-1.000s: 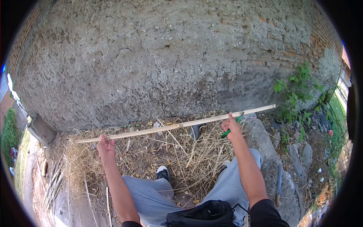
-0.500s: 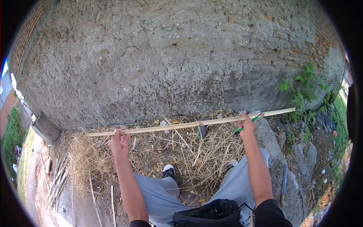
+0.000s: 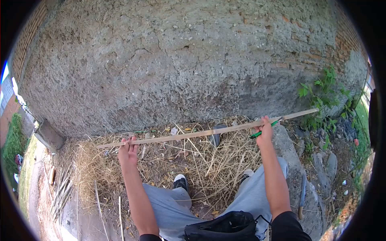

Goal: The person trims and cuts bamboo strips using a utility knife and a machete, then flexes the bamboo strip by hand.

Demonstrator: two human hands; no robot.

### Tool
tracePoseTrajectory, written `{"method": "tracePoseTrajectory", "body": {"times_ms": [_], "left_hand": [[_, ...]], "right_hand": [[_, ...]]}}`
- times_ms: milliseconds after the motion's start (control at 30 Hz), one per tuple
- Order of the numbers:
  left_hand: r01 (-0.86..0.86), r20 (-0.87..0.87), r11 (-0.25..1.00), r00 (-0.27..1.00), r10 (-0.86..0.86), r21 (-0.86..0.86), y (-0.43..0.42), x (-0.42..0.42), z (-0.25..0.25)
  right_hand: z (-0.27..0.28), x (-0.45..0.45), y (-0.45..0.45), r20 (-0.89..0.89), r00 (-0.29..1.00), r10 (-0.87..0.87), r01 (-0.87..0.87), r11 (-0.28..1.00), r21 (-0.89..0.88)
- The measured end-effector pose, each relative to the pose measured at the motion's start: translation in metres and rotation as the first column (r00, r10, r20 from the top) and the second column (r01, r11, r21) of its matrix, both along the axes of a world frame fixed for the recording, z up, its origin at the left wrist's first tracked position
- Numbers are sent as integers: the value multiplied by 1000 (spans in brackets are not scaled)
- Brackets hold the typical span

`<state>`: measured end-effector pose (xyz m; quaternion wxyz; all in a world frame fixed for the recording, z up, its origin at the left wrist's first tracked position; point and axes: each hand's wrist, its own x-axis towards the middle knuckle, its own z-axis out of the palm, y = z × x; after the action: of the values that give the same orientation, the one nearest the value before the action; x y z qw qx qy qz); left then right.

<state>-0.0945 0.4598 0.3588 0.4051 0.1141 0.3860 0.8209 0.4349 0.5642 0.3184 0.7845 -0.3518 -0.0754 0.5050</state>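
Observation:
A long pale wooden strip [image 3: 189,135] spans the view in front of the wall, tilted up toward the right. Near its left end my left hand [image 3: 129,149] pinches it between thumb and fingers. My right hand [image 3: 263,131] grips it toward the right end and also holds a green-handled tool [image 3: 256,135], whose tip crosses the strip. What kind of tool it is cannot be made out. Below the strip, dry straw [image 3: 221,168] covers the ground around my shoes.
A rough wall [image 3: 181,68] rises ahead. A green plant [image 3: 321,94] grows at its foot on the right. A long blade with a wooden handle [image 3: 302,197] lies on stone at the lower right. Cut strips [image 3: 62,199] lie at the left.
The strip and both hands have shifted right in view since the first frame. Since the second, the strip has turned slightly, showing a darker face. Both hands still hold it.

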Motion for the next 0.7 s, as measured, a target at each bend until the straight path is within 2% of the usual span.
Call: {"method": "tracePoseTrajectory", "body": {"times_ms": [100,167,267,600,700], "left_hand": [[31,35,999,999,-31,-22,1,-5,-6],[-23,-22,998,1000,21,-56,3,-3,-6],[5,-52,998,999,-8,-68,3,-6,-8],[16,-43,998,999,-19,-61,0,9,0],[1,16,998,1000,0,-56,0,11,3]], "right_hand": [[3,-4,2,-2,997,-76,76,996,-54],[1,-1,2,29,998,-61,63,995,-78],[-6,7,6,62,997,-49,57,990,-126],[-12,17,7,21,997,-75,78,984,-159],[-10,17,7,15,996,-92,93,975,-202]]}}
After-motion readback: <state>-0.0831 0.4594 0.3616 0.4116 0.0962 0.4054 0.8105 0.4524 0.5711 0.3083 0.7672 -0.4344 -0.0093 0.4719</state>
